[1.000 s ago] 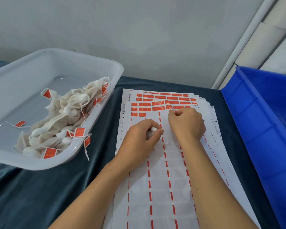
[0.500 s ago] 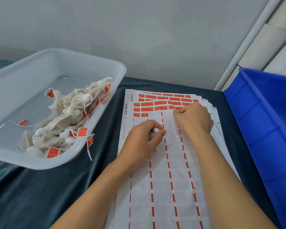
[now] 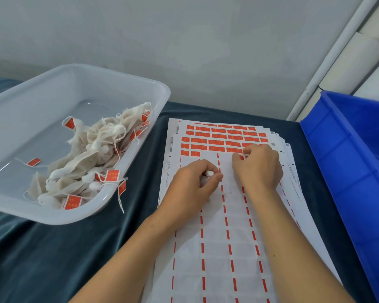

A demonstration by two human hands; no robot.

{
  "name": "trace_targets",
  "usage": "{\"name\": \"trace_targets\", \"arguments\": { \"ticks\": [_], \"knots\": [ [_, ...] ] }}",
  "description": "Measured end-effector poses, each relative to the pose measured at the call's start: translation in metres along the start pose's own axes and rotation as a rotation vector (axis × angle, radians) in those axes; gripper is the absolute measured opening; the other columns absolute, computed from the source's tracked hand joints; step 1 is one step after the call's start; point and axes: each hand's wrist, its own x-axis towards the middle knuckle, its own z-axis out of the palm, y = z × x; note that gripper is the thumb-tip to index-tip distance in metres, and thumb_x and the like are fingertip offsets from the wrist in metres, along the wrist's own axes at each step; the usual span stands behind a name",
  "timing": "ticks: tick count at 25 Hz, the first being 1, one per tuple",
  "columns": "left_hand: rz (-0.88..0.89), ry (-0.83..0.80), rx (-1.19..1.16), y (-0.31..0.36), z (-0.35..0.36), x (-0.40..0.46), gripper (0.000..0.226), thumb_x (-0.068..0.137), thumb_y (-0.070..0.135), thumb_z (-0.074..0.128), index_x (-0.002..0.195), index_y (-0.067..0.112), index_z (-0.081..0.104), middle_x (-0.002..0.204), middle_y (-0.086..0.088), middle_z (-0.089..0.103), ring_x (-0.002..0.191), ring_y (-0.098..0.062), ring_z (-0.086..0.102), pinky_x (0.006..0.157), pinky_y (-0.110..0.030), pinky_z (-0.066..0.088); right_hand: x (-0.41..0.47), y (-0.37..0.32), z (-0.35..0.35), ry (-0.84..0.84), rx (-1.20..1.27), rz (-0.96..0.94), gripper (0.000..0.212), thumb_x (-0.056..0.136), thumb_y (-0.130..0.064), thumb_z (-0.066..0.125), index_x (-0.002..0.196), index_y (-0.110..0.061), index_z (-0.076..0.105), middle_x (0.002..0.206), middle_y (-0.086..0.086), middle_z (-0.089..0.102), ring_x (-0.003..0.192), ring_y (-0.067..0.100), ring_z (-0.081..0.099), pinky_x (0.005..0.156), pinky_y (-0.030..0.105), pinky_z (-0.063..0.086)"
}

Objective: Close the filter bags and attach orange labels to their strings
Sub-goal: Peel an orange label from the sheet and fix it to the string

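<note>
Your right hand (image 3: 258, 166) has crept a little further up the label sheet (image 3: 225, 248) since a moment ago, while your left has stayed put. Taking that sheet as the landmark and going left to right: well to its left sits the clear tub (image 3: 127, 88), holding a heap of tied filter bags (image 3: 92, 162) with orange tags. On the sheet's middle, your left hand (image 3: 193, 186) curls round the white neck of a filter bag (image 3: 209, 173). Just right of it, your right hand's fingers are curled, pinching at an orange label (image 3: 242, 157) at the edge of the unpeeled rows. Right of the sheet stands the blue bin (image 3: 354, 171).
</note>
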Motion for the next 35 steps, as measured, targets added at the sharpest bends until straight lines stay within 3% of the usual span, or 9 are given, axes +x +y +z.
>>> {"name": "trace_targets", "arguments": {
  "ticks": [4,9,13,16,18,24,29,35],
  "knots": [
    [0.001,0.002,0.004,-0.001,0.001,0.0,0.014,0.101,0.043,0.063,0.088,0.045,0.06,0.089,0.025,0.063,0.088,0.009,0.06,0.062,-0.008,0.047,-0.011,-0.002,0.006,0.062,0.035,-0.026,0.035,0.092,-0.049,0.071,0.114,-0.022,0.076,0.116,0.001,0.074,0.094,0.022,0.068,0.084,0.039,0.06],
    [-0.007,0.0,-0.005,0.0,0.001,0.0,0.014,0.101,0.044,0.063,0.087,0.046,0.059,0.089,0.026,0.063,0.081,0.0,0.065,0.063,-0.009,0.048,-0.011,0.0,0.006,0.076,0.063,-0.028,0.033,0.092,-0.047,0.072,0.115,-0.025,0.077,0.112,-0.001,0.077,0.085,0.018,0.068,0.072,0.027,0.05],
    [-0.01,-0.001,-0.006,-0.001,0.0,0.0,0.014,0.1,0.044,0.063,0.087,0.045,0.06,0.089,0.025,0.064,0.086,0.008,0.062,0.06,-0.007,0.048,-0.009,0.002,0.006,0.074,0.066,-0.031,0.023,0.093,-0.044,0.072,0.101,-0.024,0.079,0.095,-0.002,0.077,0.066,0.01,0.057,0.061,0.017,0.039],
    [-0.016,-0.001,-0.007,0.0,0.0,0.0,0.014,0.1,0.044,0.063,0.087,0.046,0.059,0.088,0.026,0.063,0.082,0.003,0.064,0.06,-0.007,0.047,-0.008,0.003,0.004,0.055,0.054,-0.046,0.022,0.094,-0.042,0.071,0.084,-0.023,0.078,0.073,-0.007,0.066,0.052,0.01,0.052,0.054,0.014,0.029],
    [-0.015,-0.003,-0.008,0.001,0.0,0.0,0.014,0.1,0.044,0.063,0.087,0.046,0.059,0.089,0.026,0.063,0.081,0.001,0.065,0.061,-0.008,0.048,-0.007,0.005,0.003,0.037,0.061,-0.055,0.024,0.095,-0.042,0.069,0.08,-0.024,0.076,0.07,-0.008,0.063,0.052,0.01,0.051,0.054,0.014,0.03],
    [0.0,-0.011,-0.003,-0.001,0.0,0.0,0.014,0.101,0.043,0.063,0.088,0.046,0.059,0.089,0.027,0.062,0.089,0.014,0.058,0.059,-0.003,0.045,0.005,0.026,-0.007,-0.061,0.185,-0.15,0.015,0.099,-0.037,0.067,0.092,-0.029,0.077,0.093,-0.007,0.076,0.064,0.003,0.056,0.059,0.013,0.034],
    [-0.007,-0.009,-0.006,-0.002,0.001,0.0,0.013,0.101,0.043,0.063,0.088,0.045,0.06,0.089,0.027,0.063,0.091,0.013,0.059,0.059,-0.005,0.046,0.007,0.031,-0.006,-0.113,0.219,-0.155,0.019,0.094,-0.043,0.071,0.104,-0.028,0.079,0.111,-0.008,0.076,0.073,0.001,0.056,0.066,0.013,0.036],
    [-0.022,-0.007,0.011,-0.001,0.002,0.0,0.012,0.1,0.045,0.063,0.088,0.046,0.06,0.089,0.028,0.063,0.084,0.006,0.062,0.063,-0.008,0.047,0.005,0.017,-0.006,-0.076,0.112,-0.103,0.024,0.093,-0.044,0.073,0.108,-0.026,0.079,0.116,-0.003,0.075,0.092,0.016,0.066,0.083,0.033,0.056]
  ]
}}
